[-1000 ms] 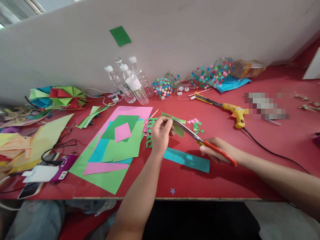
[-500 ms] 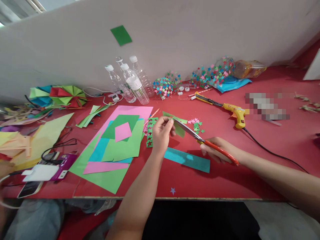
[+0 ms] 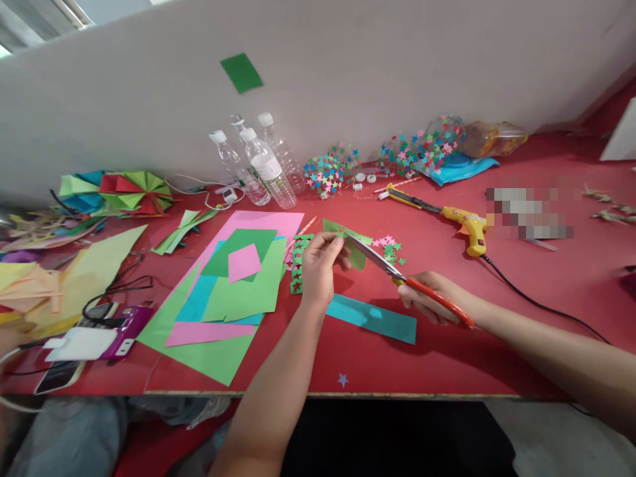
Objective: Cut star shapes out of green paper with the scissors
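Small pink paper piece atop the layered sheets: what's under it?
A dark green paper sheet shows beyond the edges of the small pink paper piece, with a light green paper sheet below that. Whatever the pink covers can't be seen.

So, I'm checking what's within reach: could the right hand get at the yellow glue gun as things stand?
Probably not yet: the right hand is taken up by the scissors. Once freed, it likely could, since the yellow glue gun lies just beyond it with nothing visible in between.

There are four standing bottles [image 3: 269, 170], one glue gun [image 3: 467, 226], one pair of scissors [image 3: 398, 278].
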`<state>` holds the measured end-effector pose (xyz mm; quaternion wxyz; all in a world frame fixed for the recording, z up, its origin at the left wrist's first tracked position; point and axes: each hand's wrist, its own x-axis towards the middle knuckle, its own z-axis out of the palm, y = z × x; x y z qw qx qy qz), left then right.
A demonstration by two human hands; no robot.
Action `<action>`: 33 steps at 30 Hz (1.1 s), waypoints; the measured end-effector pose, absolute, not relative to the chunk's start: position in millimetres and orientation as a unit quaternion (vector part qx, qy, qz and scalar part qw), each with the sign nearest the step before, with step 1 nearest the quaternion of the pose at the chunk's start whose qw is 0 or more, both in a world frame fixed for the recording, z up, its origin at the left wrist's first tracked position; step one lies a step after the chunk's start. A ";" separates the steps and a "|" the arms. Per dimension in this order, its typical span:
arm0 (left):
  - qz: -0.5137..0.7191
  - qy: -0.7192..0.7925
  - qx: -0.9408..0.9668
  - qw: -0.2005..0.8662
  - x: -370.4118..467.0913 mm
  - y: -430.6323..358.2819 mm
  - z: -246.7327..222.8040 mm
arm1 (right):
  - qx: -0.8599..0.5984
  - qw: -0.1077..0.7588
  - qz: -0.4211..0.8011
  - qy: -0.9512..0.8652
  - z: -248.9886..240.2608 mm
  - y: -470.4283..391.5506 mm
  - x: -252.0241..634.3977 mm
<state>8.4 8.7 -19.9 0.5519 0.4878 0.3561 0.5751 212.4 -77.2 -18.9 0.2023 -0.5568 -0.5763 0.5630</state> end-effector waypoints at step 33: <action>0.541 0.361 0.536 0.538 1.4 13.2 -23.6 | -0.562 0.157 0.556 -0.592 -10.1 -76.9 212.2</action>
